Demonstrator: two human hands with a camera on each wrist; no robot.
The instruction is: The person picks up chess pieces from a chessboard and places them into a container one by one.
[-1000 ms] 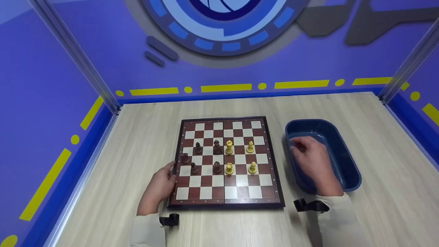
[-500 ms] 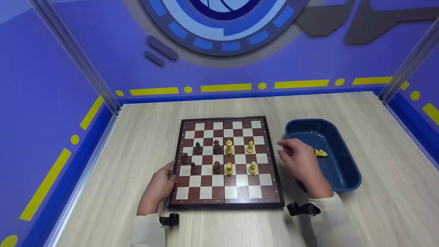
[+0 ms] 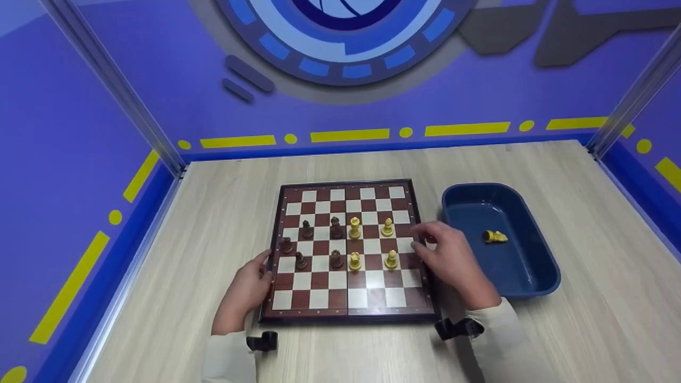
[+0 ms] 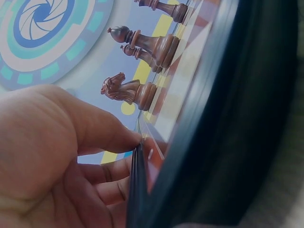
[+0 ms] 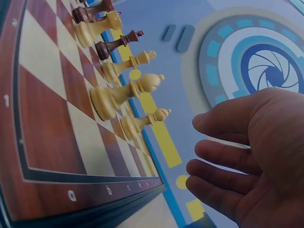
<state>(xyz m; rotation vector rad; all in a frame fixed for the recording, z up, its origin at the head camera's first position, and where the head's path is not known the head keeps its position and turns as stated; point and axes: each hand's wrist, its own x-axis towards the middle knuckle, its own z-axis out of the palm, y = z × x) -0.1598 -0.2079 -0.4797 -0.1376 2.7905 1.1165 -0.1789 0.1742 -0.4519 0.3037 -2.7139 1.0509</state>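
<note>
Your left hand (image 3: 251, 287) grips the chessboard's (image 3: 358, 298) left edge, thumb at the rim, likely so it won't slide on the bench (image 3: 229, 213). Dark pieces (image 3: 336, 259) stand upright on the board's left half, yellow pieces (image 3: 355, 260) on the right half. Your right hand (image 3: 451, 255) is at the right edge: fingers loosely bent, narrow gap to thumb, holding nothing. Far right, blue bin (image 3: 481, 210): one loose yellow piece (image 3: 496, 236) on its side, walls probably stopping it rolling off.
</note>
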